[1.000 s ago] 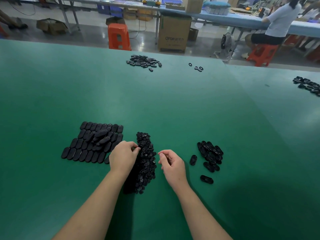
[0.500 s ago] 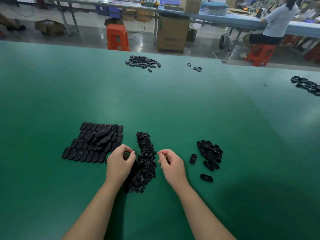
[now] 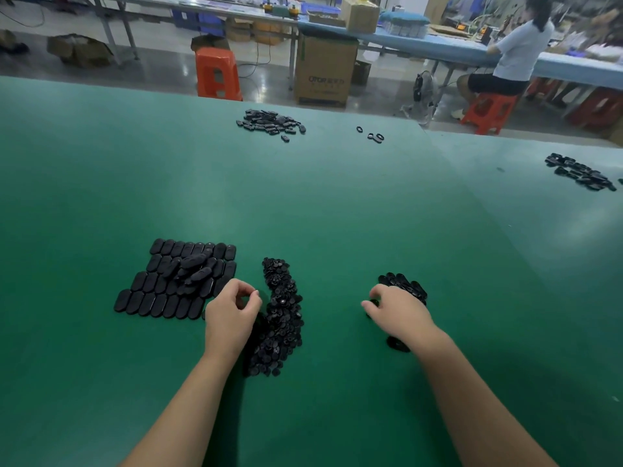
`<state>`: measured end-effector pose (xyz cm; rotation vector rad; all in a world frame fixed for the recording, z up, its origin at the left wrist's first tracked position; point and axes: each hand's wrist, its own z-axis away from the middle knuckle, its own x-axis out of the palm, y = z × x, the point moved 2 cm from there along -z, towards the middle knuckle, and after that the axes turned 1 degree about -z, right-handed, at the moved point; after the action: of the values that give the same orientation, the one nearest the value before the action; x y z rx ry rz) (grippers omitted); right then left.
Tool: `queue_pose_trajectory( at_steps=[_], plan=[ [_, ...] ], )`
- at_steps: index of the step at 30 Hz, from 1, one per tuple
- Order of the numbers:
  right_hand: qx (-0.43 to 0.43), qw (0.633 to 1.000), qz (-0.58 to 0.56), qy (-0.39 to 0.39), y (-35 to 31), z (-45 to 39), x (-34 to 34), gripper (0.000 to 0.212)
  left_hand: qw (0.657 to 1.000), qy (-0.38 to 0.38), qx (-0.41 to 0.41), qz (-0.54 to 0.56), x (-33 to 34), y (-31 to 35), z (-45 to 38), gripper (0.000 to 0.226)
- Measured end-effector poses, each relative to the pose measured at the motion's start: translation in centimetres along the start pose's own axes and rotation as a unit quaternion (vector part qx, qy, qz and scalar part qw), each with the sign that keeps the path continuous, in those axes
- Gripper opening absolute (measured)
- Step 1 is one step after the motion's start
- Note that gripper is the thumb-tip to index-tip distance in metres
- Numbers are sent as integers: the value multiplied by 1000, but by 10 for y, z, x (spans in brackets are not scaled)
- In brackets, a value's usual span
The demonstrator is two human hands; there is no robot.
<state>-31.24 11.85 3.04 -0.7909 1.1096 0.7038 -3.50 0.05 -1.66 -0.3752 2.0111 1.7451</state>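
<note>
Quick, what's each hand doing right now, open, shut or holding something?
Left hand: fingers curled beside the pile of small black round pieces; hold cannot be told.
Right hand: fingertips on a black oval plastic piece; grip cannot be told.

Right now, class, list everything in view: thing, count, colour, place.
table: one, green, under everything
caps: many, black, rows left of the left grip
discs: one heap, black, between the grips
shells: one heap, black, beyond the right grip; one more by the right wrist
far heaps: two, black, far middle and far right
rings: about three, black, far middle
stools: at least two, orange, on the floor
box: one, brown, on the floor
person: one, seated far right
left grip: curled, beside the discs
right grip: over the shells
</note>
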Motion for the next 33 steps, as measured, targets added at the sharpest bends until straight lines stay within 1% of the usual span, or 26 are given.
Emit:
queue_pose_trajectory(
  at_steps=[2,5,10,14,16,20,23,25,26,29,31,33],
  plan=[
    [-3,999,51,-17,0,-2,-2,37,1000,-1,0,12,0,0,0,18],
    [-11,997,77,-24,-8,-5,-1,36,1000,-1,5,17,0,0,1,19],
    [-39,997,50,-50,-30,-5,7,30,1000,-12,14,8,1,-1,0,18],
    [-56,996,35,-61,-45,-5,12,39,1000,-11,25,-4,2,-2,0,13],
    [-66,995,43,-55,-50,-5,15,40,1000,-9,26,-7,2,-2,0,12],
    [-74,997,24,-24,-54,-8,20,26,999,-9,29,-14,2,-1,0,13],
    [-72,995,-67,11,-55,-10,22,14,999,-8,33,-18,2,-1,0,13],
    [-85,986,-134,58,-56,-10,19,8,999,-10,39,-22,2,-1,0,13],
    [-99,978,-174,67,-57,-10,19,8,999,-10,40,-24,2,-1,0,13],
    [-120,938,-321,52,-62,-2,23,17,999,-8,40,-23,2,-1,-1,13],
    [-104,906,-410,24,-64,4,29,21,999,-7,43,-23,3,-1,-1,13],
    [-84,866,-494,-3,-65,9,36,23,999,-6,44,-23,2,-1,-1,14]
  ],
)
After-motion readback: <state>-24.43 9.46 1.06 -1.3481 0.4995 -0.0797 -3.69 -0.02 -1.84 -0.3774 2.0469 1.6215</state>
